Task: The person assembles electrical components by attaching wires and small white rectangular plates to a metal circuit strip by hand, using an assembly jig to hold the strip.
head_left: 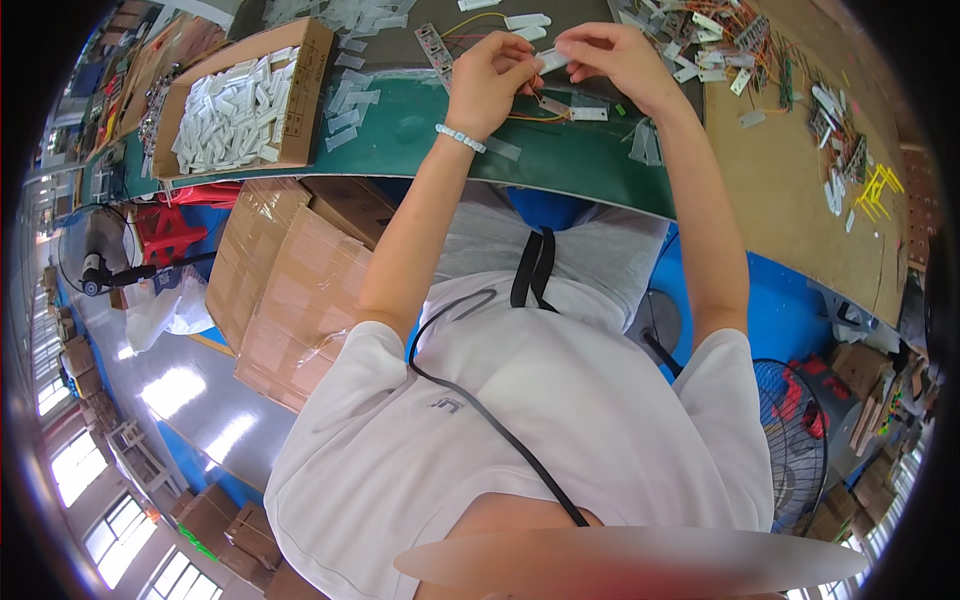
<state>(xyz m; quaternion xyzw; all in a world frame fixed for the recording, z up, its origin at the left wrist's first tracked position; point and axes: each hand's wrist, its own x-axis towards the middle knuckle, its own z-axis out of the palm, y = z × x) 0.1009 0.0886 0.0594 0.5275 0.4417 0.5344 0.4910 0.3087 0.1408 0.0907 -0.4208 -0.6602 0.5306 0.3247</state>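
Note:
Over the far part of the green work mat [415,155], my left hand [487,85] and my right hand [620,62] face each other, fingertips close together. A small white plastic casing [551,61] lies between them, pinched at its left end by my left fingers and at its right end by my right fingers. Thin red wires show by my left fingertips; whether they join the casing is hidden. Just below the hands lies a small white module [588,114] with yellow wires. A white strip with sockets [434,50] stands left of my left hand.
An open cardboard box [308,95] of white casings [232,112] stands at the left. Clear plastic pieces [345,115] are scattered beside it. Wired circuit parts [715,50] pile up at the far right, with yellow pieces [878,190] farther right. A caged fan [790,430] stands at lower right.

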